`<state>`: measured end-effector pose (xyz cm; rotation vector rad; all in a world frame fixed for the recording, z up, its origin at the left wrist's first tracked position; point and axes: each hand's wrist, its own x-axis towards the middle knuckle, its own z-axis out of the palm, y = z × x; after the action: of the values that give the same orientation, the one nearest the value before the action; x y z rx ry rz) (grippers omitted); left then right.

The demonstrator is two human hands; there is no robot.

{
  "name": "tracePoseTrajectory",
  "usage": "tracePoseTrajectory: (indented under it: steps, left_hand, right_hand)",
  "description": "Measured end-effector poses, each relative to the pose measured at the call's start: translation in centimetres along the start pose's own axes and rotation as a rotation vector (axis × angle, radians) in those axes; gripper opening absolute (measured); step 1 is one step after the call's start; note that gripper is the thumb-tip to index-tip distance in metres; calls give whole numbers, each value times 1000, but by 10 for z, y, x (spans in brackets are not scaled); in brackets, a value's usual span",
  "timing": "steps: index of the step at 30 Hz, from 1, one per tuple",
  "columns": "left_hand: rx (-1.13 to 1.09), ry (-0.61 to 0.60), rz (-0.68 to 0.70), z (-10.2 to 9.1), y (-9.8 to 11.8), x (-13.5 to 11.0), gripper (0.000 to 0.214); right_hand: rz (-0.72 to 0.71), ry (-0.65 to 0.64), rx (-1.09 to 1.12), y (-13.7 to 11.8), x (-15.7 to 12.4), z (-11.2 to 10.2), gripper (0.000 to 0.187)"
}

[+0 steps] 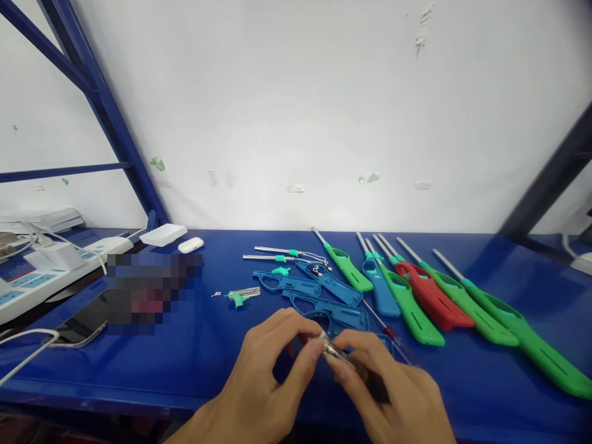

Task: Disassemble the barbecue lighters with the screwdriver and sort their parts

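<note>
My left hand (263, 385) and my right hand (393, 388) meet low in the middle of the view, fingers pinched together on a small clear and metal lighter part (333, 353). Just beyond my fingers lie blue plastic lighter shell halves (324, 305) on the blue table (208, 345). Loose metal tubes with teal collars (277, 254) and a small teal trigger piece (238, 298) lie further back. A thin red-handled screwdriver (383, 327) runs under the right hand.
A row of assembled long-nosed lighters, green (346, 268), blue (382, 290), red (430, 293) and more green (522, 330), lies to the right. On the left are a phone (81, 327), a white power strip (41, 277), a white earbud case (190, 245) and cables.
</note>
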<state>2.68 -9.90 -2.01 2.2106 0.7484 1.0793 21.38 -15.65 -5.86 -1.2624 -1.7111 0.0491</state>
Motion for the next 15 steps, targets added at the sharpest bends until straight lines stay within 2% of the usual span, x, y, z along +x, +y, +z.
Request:
tracePoseTrajectory:
  steps: [3, 10, 15]
  left_hand:
    - [-64, 31, -44, 2, -4, -2, 18]
    - [-124, 17, -114, 1, -9, -3, 21]
    - [-103, 9, -112, 1, -5, -1, 23]
  right_hand:
    - [8, -37, -23, 0, -1, -1, 11]
    - [73, 10, -14, -4, -3, 0, 15]
    - [36, -113, 19, -4, -2, -2, 12]
